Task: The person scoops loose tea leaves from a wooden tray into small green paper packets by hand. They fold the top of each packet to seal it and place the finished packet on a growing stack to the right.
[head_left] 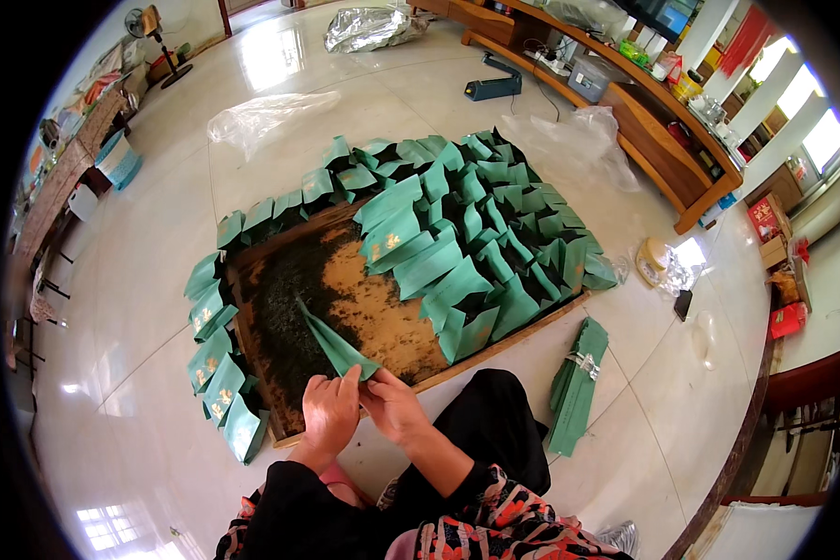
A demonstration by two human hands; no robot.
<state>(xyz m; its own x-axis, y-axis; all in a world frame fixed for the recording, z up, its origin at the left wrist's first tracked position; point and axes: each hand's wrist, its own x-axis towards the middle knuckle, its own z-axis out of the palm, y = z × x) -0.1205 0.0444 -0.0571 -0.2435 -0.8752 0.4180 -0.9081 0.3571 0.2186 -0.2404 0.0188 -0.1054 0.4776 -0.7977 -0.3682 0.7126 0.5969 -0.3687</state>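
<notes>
A folded green paper bag [334,343] slants out over a shallow wooden tray [525,332]. Its near end is pinched between the fingers of my left hand [331,411] and my right hand [394,408], which meet at the tray's front edge. Under the bag, a heap of dark loose material like tea leaves [275,322] covers the tray's left part. Bare brown board shows beside it. Upright open green bags [467,289] with dark insides crowd the tray's right side. More green bags [217,359] stand along its left and far edges.
A strapped bundle of flat green bags [579,387] lies right of my knee. Clear tape rolls [658,261] lie farther right. Crumpled plastic sheets [271,119] and a dark green tool [495,82] lie beyond the tray. A wooden cabinet [658,154] stands far right, a fan [149,33] far left.
</notes>
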